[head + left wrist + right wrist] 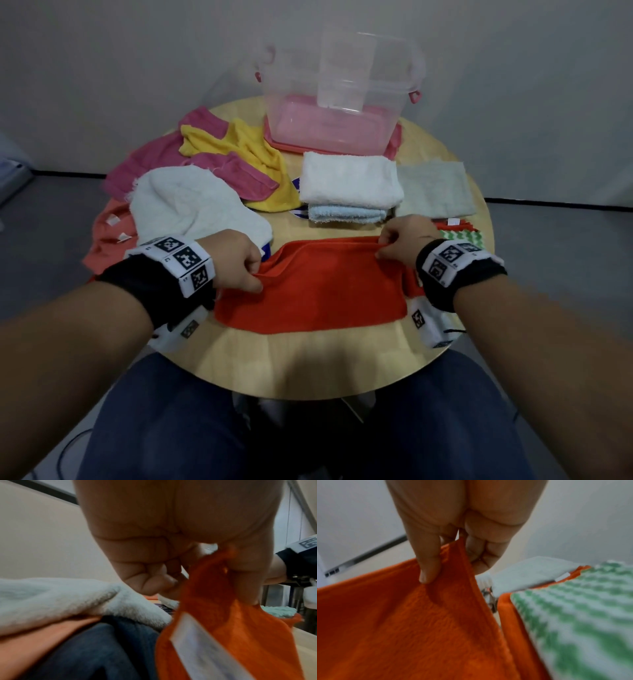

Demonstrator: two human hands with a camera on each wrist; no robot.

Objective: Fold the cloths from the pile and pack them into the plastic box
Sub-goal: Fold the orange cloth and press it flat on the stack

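Observation:
An orange-red cloth (315, 291) lies spread across the near middle of the round wooden table (308, 363). My left hand (239, 260) pinches its far left corner (223, 588); a white label shows on that corner in the left wrist view. My right hand (400, 240) pinches the far right corner (450, 563) between thumb and fingers, lifting the far edge slightly. The clear plastic box (339, 92) stands at the back of the table on its pink lid. The unfolded pile (205, 164) of pink, yellow, white and salmon cloths lies at the left.
Folded white and light-blue cloths (349, 192) are stacked in front of the box. A pale green cloth (435, 188) lies to their right, with a green-and-white patterned cloth (582, 615) over an orange one by my right wrist. My knees sit below the table's near edge.

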